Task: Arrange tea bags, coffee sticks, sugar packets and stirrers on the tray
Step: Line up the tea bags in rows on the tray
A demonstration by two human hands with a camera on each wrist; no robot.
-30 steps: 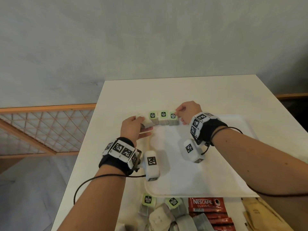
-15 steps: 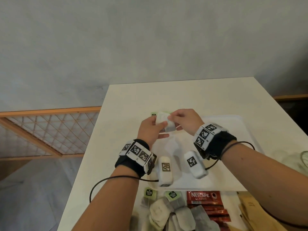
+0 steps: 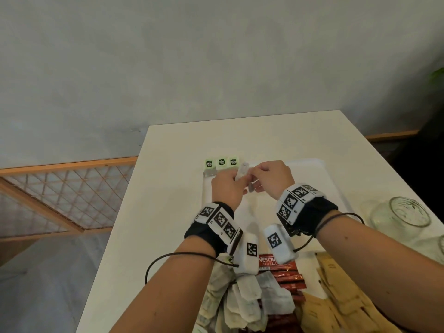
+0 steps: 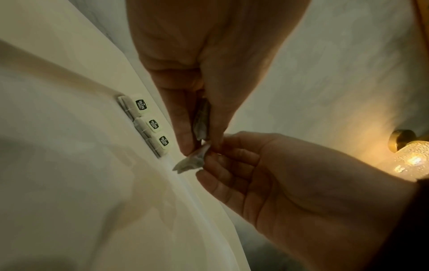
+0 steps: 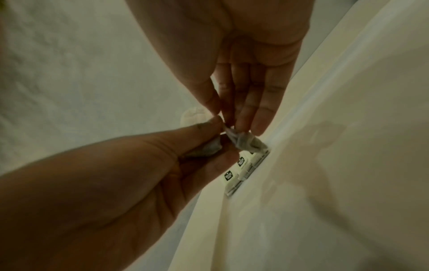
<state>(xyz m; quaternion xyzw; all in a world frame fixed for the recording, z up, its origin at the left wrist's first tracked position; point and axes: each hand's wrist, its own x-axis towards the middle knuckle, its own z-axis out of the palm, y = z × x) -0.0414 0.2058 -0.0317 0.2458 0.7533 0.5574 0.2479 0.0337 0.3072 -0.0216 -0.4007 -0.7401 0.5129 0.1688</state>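
Both hands lift one more tea bag just above the far left corner of the tray

A second ago the hands were low at the row of three placed tea bags point(image 3: 221, 164); now the left hand point(image 3: 227, 188) and the right hand point(image 3: 271, 179) meet in the air and pinch together a fourth tea bag point(image 3: 242, 173), so I judge the row is about to grow by one; the tray point(image 3: 334, 188) is otherwise bare, and coffee sticks point(image 3: 286, 275) and sugar packets point(image 3: 336, 296) wait on the table; the head view shows this supply pile, which the wrist views miss; the left wrist view shows the bag point(image 4: 201, 121) between thumb and finger, its tip point(image 4: 192, 162) held by the right fingers point(image 4: 232, 161).
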